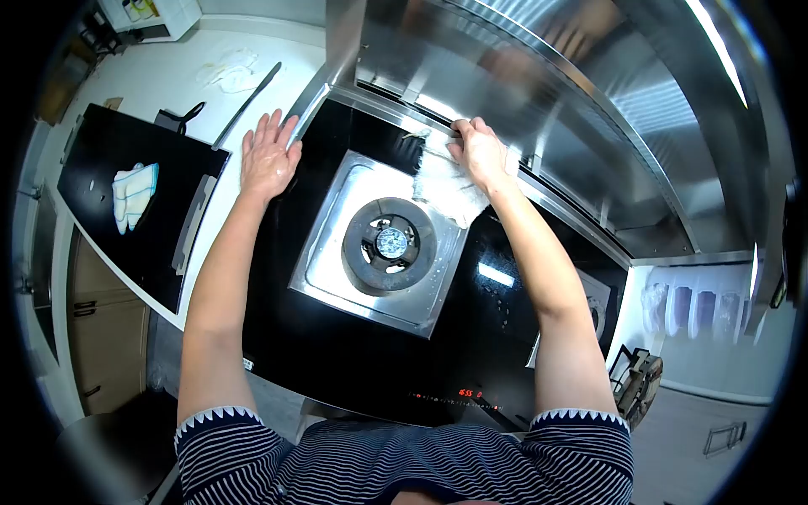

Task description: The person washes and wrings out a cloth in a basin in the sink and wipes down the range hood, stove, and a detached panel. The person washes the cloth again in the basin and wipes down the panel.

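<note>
Fingers spread, my left hand (269, 158) reaches to the left end of the metal back panel, by the black cooktop's (362, 362) back left corner, and holds nothing. My right hand (481, 153) is closed on a white cloth (449, 181) at the cooktop's back edge, against the metal panel. The cloth hangs down onto the back of a square metal burner tray (324, 252). A round black burner ring (358, 252) with a speckled centre sits in that tray. Red digits glow at the cooktop's front.
On the left, a black glass panel (93, 160) lies on the white counter (286, 50) with a folded cloth (135, 195) on it. A long dark strip (250, 103) and a small black part (175, 123) lie behind. A metal hood (539, 101) rises at the back right.
</note>
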The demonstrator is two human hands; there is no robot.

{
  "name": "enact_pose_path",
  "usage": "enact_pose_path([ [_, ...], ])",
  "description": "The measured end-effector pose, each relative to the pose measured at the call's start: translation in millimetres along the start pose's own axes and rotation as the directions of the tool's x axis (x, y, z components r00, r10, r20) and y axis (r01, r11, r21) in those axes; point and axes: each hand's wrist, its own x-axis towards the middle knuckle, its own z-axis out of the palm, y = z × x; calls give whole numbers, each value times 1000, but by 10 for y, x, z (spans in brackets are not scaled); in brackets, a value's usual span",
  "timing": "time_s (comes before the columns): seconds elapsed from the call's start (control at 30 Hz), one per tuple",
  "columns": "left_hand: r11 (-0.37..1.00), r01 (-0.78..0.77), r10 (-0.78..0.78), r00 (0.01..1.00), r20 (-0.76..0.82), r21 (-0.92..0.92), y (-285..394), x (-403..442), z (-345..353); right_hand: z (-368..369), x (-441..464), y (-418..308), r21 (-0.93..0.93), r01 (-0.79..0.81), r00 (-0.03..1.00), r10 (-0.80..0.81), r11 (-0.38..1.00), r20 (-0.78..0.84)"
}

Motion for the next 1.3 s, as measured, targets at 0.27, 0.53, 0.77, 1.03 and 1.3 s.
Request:
enact_pose_path([
  [0.27, 999, 13, -13, 1000, 3, -38, -24, 3, 4, 75, 38, 56, -72, 212, 976, -215, 975, -43],
  [0.53, 997, -12, 6, 997, -80, -76, -61, -7, 64, 103, 199, 7, 6, 134, 986, -134, 991, 99],
  [0.77, 997, 1, -5, 998, -64, -72, -54, -16, 43, 236, 840, -359, 181, 100, 995, -102, 978, 0],
  [1.03, 998, 17, -20, 999, -39, -64, -18, -16, 25, 371, 1232, -536, -34, 268, 939, -253, 963, 232],
  [1.3, 998, 6, -9, 999, -36, -66, -57, -14, 40, 203, 1027, 53, -23, 259, 864, -221, 966, 453],
])
